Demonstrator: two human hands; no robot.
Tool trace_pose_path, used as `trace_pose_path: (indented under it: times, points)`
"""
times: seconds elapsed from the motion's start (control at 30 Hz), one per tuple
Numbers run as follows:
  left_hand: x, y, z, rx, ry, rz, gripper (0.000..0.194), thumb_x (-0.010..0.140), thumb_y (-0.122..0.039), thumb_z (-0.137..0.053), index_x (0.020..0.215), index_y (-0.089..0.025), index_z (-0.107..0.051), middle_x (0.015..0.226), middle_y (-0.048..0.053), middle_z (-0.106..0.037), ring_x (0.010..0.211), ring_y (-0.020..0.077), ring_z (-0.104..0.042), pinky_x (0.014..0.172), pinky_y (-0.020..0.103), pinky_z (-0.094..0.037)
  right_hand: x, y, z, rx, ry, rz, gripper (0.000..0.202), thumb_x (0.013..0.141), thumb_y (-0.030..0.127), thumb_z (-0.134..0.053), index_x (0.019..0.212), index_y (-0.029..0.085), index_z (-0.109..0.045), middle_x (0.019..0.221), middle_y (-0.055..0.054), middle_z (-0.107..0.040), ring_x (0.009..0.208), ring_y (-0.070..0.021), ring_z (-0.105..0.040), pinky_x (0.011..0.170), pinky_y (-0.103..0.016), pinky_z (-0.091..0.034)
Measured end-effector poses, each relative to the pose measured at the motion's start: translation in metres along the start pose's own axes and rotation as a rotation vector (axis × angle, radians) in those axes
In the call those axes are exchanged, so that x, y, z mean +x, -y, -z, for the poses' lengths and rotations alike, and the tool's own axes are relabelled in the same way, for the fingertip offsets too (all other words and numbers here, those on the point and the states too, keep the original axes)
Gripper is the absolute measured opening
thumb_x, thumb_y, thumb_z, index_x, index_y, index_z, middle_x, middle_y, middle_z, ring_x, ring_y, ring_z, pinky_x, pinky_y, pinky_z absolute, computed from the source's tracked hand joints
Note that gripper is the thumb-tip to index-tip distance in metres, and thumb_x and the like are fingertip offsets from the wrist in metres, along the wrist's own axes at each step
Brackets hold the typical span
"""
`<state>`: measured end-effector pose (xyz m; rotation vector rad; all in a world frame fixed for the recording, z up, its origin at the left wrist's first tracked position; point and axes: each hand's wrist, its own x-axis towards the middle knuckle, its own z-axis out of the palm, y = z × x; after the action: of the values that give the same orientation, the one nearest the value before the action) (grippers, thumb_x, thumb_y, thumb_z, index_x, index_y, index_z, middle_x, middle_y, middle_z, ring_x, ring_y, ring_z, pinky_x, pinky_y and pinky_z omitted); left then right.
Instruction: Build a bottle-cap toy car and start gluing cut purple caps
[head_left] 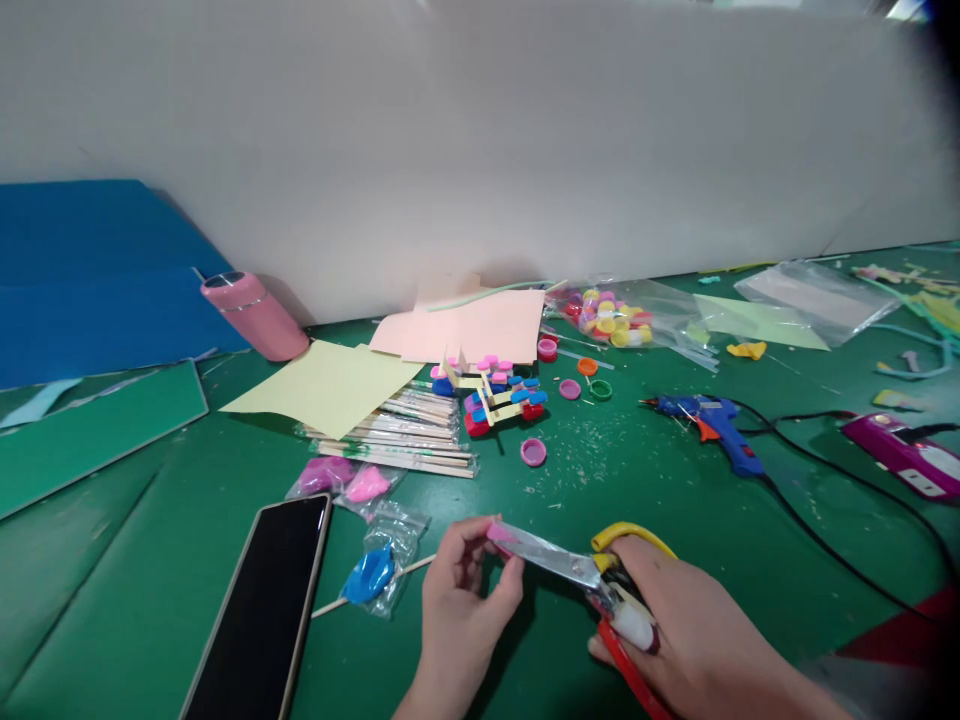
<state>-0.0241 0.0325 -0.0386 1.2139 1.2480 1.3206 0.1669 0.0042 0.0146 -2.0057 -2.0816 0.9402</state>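
My left hand [466, 592] is closed in a pinch around a small pink piece [498, 534], mostly hidden by the fingers. In my right hand [686, 612] is a pair of scissors [553, 557] with one yellow and one red handle. Its blades point left, and their tips overlap the pink piece; I cannot tell whether they cut into it. A whitish part shows between the handles, under my right hand. Left of my left hand lie a wooden stick [330, 607] and a small clear bag with blue clay-like material [369, 577].
Behind my hands are bottle caps [533, 452], small stick-and-cap builds [499, 405], bagged wooden sticks [420, 430] and pale paper [330, 385]. A phone [262, 610] lies left. A blue glue gun [709, 420] and its cable lie right, near a purple power strip [904, 455]. A pink bottle [259, 318] leans back left.
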Motion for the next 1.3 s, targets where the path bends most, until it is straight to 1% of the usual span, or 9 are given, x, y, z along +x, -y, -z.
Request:
trace_pose_path:
  times: [0.13,0.37,0.57,0.7,0.77,0.87,1.03,1.13,1.3]
  points:
    - [0.0,-0.003,-0.002,0.07,-0.022,-0.074,0.027,0.064,-0.011,-0.064,0.089,-0.02,-0.059,0.085,0.004,-0.063,0.076,0.0137,-0.062,0.069,0.021,-0.051,0.003,-0.003,-0.003,0.008,0.003,-0.016,0.033,0.064,0.041,-0.063,0.087,0.021,-0.049,0.079,-0.003,-0.062,0.065,-0.0197,-0.055,0.054,-0.025,-0.032]
    - [0.0,-0.007,-0.002,0.083,-0.018,-0.039,0.026,0.064,-0.012,-0.064,0.089,-0.018,-0.058,0.087,0.006,-0.063,0.08,0.0163,-0.063,0.073,0.026,-0.052,0.004,-0.006,-0.006,0.078,0.054,-0.03,0.03,0.063,0.041,-0.064,0.083,0.022,-0.052,0.074,0.0,-0.064,0.061,-0.0182,-0.056,0.051,-0.024,-0.031]
    - [0.004,-0.01,-0.002,0.043,-0.012,0.017,0.025,0.063,-0.015,-0.065,0.088,-0.017,-0.058,0.084,0.006,-0.064,0.076,0.0168,-0.063,0.069,0.026,-0.052,0.003,0.003,-0.001,0.207,0.183,-0.067,0.022,0.064,0.036,-0.063,0.074,0.021,-0.05,0.062,0.003,-0.059,0.051,-0.0112,-0.045,0.046,-0.021,-0.027]
    - [0.001,-0.011,-0.002,0.015,0.007,0.024,0.024,0.064,-0.015,-0.064,0.088,-0.017,-0.059,0.085,0.006,-0.064,0.079,0.0178,-0.063,0.073,0.028,-0.051,0.005,-0.003,-0.004,0.389,0.247,-0.01,0.019,0.072,0.035,-0.055,0.07,0.02,-0.043,0.057,0.006,-0.046,0.049,-0.008,-0.036,0.044,-0.019,-0.027]
    - [-0.001,-0.01,-0.002,-0.011,0.019,0.037,0.025,0.065,-0.017,-0.064,0.089,-0.017,-0.058,0.087,0.007,-0.065,0.079,0.0184,-0.063,0.073,0.029,-0.051,0.006,-0.007,-0.003,0.408,0.234,0.016,0.022,0.075,0.037,-0.052,0.067,0.02,-0.039,0.057,0.007,-0.041,0.049,-0.0076,-0.033,0.045,-0.018,-0.028]
    - [-0.001,-0.008,-0.003,-0.054,-0.027,0.07,0.024,0.066,-0.02,-0.063,0.09,-0.017,-0.058,0.087,0.007,-0.066,0.075,0.0179,-0.064,0.071,0.029,-0.051,0.005,-0.008,0.003,0.305,0.146,0.039,0.024,0.077,0.041,-0.049,0.069,0.021,-0.04,0.059,0.005,-0.045,0.051,-0.0091,-0.037,0.047,-0.02,-0.029]
    - [0.0,-0.007,-0.004,-0.09,-0.061,0.074,0.024,0.064,-0.02,-0.065,0.087,-0.017,-0.059,0.082,0.006,-0.065,0.074,0.0175,-0.063,0.071,0.029,-0.051,-0.001,0.002,0.013,0.094,0.098,-0.033,0.023,0.067,0.035,-0.061,0.077,0.023,-0.044,0.066,0.003,-0.057,0.054,-0.0133,-0.047,0.048,-0.022,-0.029]
    - [0.001,-0.008,-0.003,-0.07,-0.04,0.033,0.024,0.065,-0.016,-0.064,0.089,-0.018,-0.059,0.085,0.005,-0.064,0.08,0.0172,-0.062,0.075,0.028,-0.05,-0.001,0.004,0.01,0.043,0.067,-0.029,0.027,0.063,0.033,-0.064,0.08,0.022,-0.046,0.07,0.002,-0.059,0.058,-0.0153,-0.051,0.051,-0.023,-0.031]
    - [0.003,-0.012,-0.002,-0.009,-0.022,-0.029,0.027,0.062,-0.012,-0.063,0.088,-0.018,-0.06,0.087,0.006,-0.062,0.084,0.0173,-0.06,0.076,0.027,-0.05,0.0,-0.001,0.002,0.045,0.024,0.011,0.031,0.065,0.039,-0.064,0.085,0.021,-0.049,0.076,-0.001,-0.061,0.062,-0.0164,-0.054,0.052,-0.023,-0.031]
